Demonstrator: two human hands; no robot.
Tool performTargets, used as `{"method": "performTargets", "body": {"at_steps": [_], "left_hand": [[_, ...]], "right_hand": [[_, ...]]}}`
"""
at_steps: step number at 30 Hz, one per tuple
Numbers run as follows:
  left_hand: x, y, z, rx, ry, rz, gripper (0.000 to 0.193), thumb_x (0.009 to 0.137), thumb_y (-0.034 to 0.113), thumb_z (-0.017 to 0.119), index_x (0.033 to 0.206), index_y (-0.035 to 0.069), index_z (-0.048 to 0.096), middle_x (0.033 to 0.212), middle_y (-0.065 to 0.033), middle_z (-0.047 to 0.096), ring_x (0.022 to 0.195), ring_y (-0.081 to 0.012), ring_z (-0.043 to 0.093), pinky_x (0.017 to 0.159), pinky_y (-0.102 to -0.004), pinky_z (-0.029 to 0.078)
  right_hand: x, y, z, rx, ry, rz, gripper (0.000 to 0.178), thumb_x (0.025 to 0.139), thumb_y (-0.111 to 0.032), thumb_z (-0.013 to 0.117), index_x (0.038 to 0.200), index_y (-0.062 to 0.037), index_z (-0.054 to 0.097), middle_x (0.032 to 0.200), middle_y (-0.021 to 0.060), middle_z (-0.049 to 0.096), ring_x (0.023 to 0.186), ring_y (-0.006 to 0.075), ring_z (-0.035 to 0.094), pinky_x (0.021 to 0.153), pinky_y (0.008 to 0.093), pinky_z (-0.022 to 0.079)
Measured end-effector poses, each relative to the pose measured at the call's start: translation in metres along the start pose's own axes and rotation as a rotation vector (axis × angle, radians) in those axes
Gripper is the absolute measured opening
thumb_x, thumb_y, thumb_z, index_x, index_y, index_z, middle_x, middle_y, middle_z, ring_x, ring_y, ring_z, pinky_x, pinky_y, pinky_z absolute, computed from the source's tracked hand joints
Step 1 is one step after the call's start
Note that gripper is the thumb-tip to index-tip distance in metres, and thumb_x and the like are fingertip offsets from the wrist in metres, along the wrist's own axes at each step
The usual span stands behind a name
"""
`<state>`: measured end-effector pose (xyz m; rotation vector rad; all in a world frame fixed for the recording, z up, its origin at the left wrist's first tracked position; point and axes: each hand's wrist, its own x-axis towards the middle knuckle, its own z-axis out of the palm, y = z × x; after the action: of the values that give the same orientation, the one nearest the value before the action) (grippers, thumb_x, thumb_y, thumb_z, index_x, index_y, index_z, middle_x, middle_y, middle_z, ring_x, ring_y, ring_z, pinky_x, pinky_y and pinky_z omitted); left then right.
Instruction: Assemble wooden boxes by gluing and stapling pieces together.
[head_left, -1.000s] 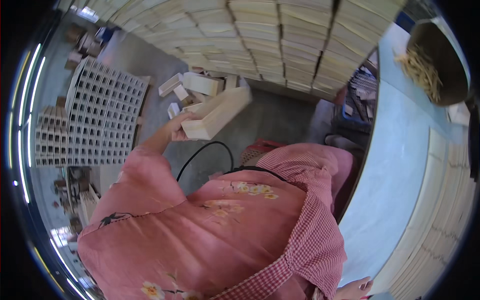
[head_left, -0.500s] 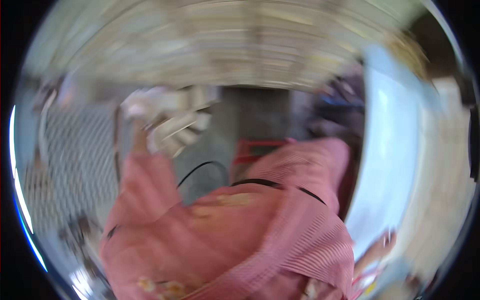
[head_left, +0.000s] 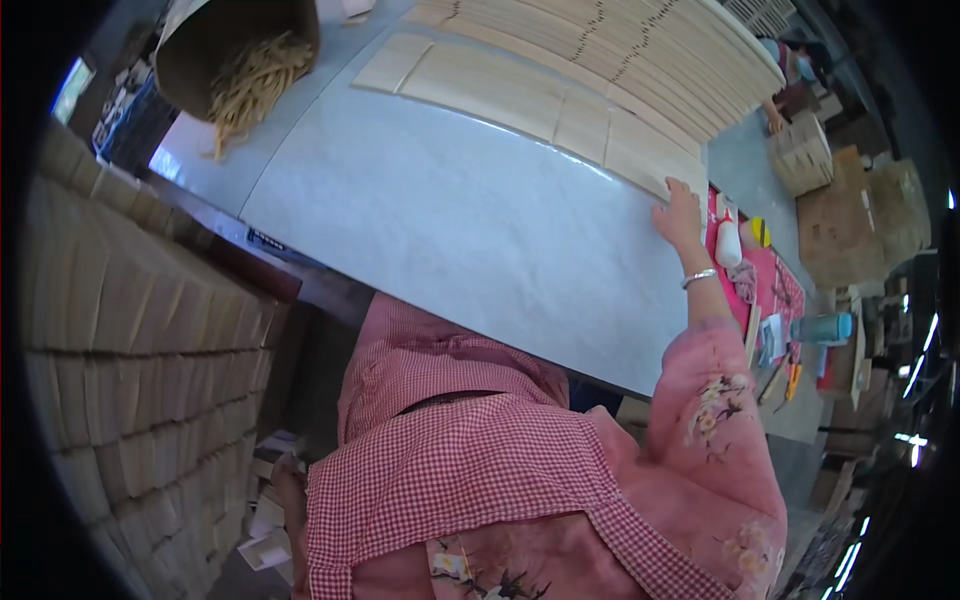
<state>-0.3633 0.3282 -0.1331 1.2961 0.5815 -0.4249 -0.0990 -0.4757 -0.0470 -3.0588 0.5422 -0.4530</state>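
Closest in, a red-and-white gingham apron (head_left: 460,450) covered the person's front, worn over pink floral clothing. Down beside its left edge hung the left hand (head_left: 288,468), dim and partly hidden, so whether it was clenched or held anything I could not tell; pale wooden pieces (head_left: 266,548) lay below it. Further out, the right arm, a silver bracelet (head_left: 698,278) at its wrist, reached across the table (head_left: 450,210). The right hand (head_left: 680,212) had its thumb apart from the fingers, at the near edge of a thin wooden panel (head_left: 650,162) (whether it gripped the wood or only touched it, I could not tell). That panel lay flat at the right end of a row of similar ones, just in front of closely packed wooden strips (head_left: 560,40) with dark marks along them. To the right of the hand, a white bottle with a red nozzle (head_left: 728,245) lay near a yellow lid (head_left: 760,232), on or beside a red mat (head_left: 768,275). At the table's far left a brown bin (head_left: 180,70) spilled tan bands (head_left: 255,85). Beyond the strips, at the right, a co-worker's hand (head_left: 775,120) was near a stack of wooden pieces (head_left: 800,155), with a cardboard box (head_left: 840,225) beside it
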Motion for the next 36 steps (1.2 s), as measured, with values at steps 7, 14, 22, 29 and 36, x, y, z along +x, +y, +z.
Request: {"method": "performTargets", "body": {"at_steps": [7,14,22,29,36], "left_hand": [[0.066,0.120,0.136,0.646,0.292,0.293,0.040,0.095,0.016,0.066,0.132,0.003,0.062,0.100,-0.0066,0.062,0.087,-0.0157,0.056,0.083,-0.0269,0.047],[0.197,0.274,0.315,1.033,-0.196,1.254,0.055,0.077,-0.001,0.062,0.132,0.000,0.058,0.130,-0.0163,0.060,0.114,-0.0326,0.059,0.098,-0.0377,0.048],[0.392,0.348,0.390,1.591,0.108,1.548,0.046,0.081,-0.001,0.056,0.126,0.005,0.062,0.136,-0.0142,0.060,0.122,-0.0361,0.056,0.098,-0.0458,0.048],[0.374,0.408,0.362,1.965,-0.183,1.378,0.011,0.083,0.013,0.062,0.082,0.004,0.068,0.090,-0.0152,0.067,0.078,-0.0371,0.062,0.073,-0.0457,0.049],[0.293,0.371,0.359,1.779,-0.577,0.987,0.013,0.082,0.012,0.063,0.086,0.000,0.065,0.088,-0.0136,0.065,0.073,-0.0335,0.058,0.069,-0.0432,0.047]], "right_hand": [[0.027,0.019,-0.012,-0.053,-0.419,-0.027,0.041,0.071,-0.010,0.068,0.111,-0.0107,0.060,0.114,0.0154,0.058,0.104,0.0382,0.057,0.091,0.0420,0.051],[0.001,0.028,-0.010,0.319,-0.155,-0.216,0.035,0.068,-0.010,0.068,0.102,-0.0090,0.065,0.107,0.0149,0.058,0.100,0.0364,0.057,0.088,0.0419,0.050],[0.012,0.013,-0.058,0.075,-0.347,-0.268,0.022,0.073,-0.011,0.070,0.095,-0.0063,0.068,0.110,0.0159,0.062,0.098,0.0364,0.058,0.084,0.0431,0.050],[-0.005,0.000,-0.089,0.089,-0.343,-0.184,0.019,0.085,-0.021,0.065,0.088,-0.0031,0.063,0.088,0.0165,0.068,0.080,0.0394,0.062,0.072,0.0460,0.049],[-0.027,-0.084,-0.077,0.207,-0.197,-0.029,0.013,0.089,-0.011,0.059,0.094,-0.0014,0.067,0.078,0.0160,0.069,0.073,0.0386,0.064,0.068,0.0443,0.050]]}}
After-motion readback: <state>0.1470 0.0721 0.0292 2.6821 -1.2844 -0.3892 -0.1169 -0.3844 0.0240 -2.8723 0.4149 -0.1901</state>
